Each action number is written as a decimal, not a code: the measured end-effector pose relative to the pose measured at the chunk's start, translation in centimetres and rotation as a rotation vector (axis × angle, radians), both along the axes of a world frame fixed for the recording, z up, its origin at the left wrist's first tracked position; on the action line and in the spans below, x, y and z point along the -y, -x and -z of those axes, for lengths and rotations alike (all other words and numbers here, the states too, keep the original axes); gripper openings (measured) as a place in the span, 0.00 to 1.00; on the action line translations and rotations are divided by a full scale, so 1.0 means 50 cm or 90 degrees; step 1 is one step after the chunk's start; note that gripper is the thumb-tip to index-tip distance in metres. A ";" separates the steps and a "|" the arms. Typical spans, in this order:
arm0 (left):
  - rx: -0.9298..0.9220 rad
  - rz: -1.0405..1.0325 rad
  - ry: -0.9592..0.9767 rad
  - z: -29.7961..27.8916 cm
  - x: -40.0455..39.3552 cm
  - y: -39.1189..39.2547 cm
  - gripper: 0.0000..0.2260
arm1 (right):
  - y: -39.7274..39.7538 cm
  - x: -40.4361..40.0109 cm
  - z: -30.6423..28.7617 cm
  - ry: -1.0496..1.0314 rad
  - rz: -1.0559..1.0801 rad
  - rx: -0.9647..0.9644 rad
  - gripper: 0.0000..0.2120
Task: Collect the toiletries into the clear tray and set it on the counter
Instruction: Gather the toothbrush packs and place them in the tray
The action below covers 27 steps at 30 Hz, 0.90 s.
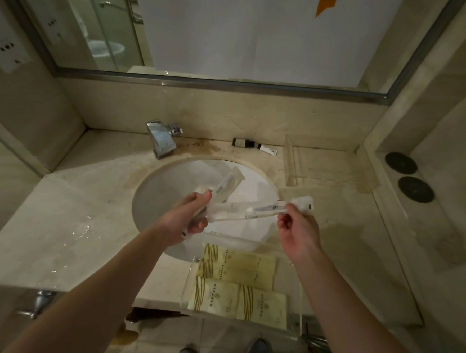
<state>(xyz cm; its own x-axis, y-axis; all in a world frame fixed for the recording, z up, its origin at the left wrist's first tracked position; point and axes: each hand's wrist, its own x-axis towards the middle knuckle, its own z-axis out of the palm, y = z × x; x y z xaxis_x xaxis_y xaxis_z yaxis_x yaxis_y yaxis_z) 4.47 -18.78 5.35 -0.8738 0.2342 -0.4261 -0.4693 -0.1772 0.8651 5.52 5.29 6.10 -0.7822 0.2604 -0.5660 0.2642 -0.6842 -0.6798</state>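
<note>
Roughly halfway, I'd say. Four yellow packets (239,281) already lie in the clear tray (299,299) at the table's front edge. Left hand (189,218) and right hand (297,226) each grip a wrapped toothbrush over the sink (165,188). A small bottle (243,143) and tube (268,150) are left by the wall.
</note>
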 end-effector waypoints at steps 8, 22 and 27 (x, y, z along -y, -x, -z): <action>-0.029 -0.008 0.024 -0.019 -0.013 -0.001 0.07 | -0.014 -0.022 0.011 0.064 -0.030 -0.005 0.01; 0.050 0.247 0.087 -0.043 -0.042 -0.006 0.08 | -0.015 -0.040 0.021 0.136 -0.008 -0.073 0.06; 0.051 0.252 0.077 -0.043 -0.038 -0.007 0.14 | -0.015 -0.043 0.019 0.131 -0.018 -0.067 0.13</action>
